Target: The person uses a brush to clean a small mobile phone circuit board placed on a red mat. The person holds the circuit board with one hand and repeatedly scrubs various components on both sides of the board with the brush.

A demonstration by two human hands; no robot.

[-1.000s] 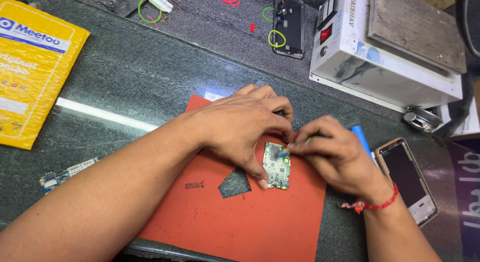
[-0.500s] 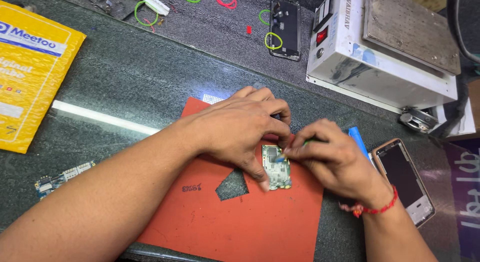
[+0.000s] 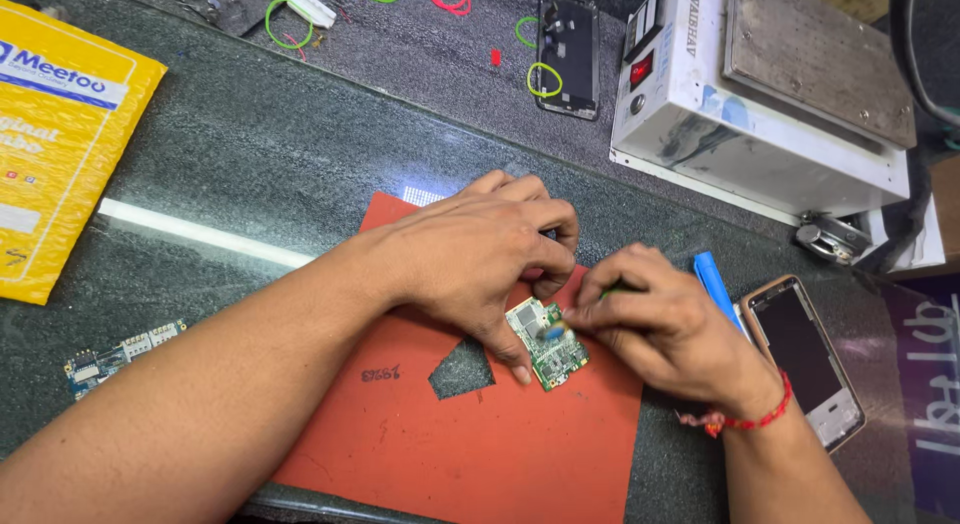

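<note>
**Green circuit board held on an orange mat**

Green and small, the circuit board (image 3: pixel 546 344) lies on the orange mat (image 3: pixel 480 444), near the middle of the dark stone bench (image 3: pixel 250 164). The left hand (image 3: pixel 480 259) comes over it from the left. Its fingers are bent down around the upper and left edge of the board, and one fingertip (image 3: pixel 520 369) presses the mat just beside the lower left side of the board. So the left grip is closed on the board and pins it flat.

The right hand (image 3: pixel 660 329) is just beside it, on the right edge of the board. Its fingers are curled tight together, with the tips touching the board near a small blue part. A bit of something green shows between these fingers; I cannot tell what it is, or whether the grip really has hold of it. A red thread band is on this wrist.

On the mat, left of the board, there is a dark cut-out patch (image 3: pixel 462 369). A blue plastic tool (image 3: pixel 716 289) and a phone with a dark screen (image 3: pixel 802 359) lie right of the right hand. Farther back stand a white heating machine (image 3: pixel 760 104) and a black phone frame (image 3: pixel 567 52). A yellow padded envelope (image 3: pixel 60 154) and another long circuit board (image 3: pixel 122 346) are at the left, well apart from the hands.
</note>
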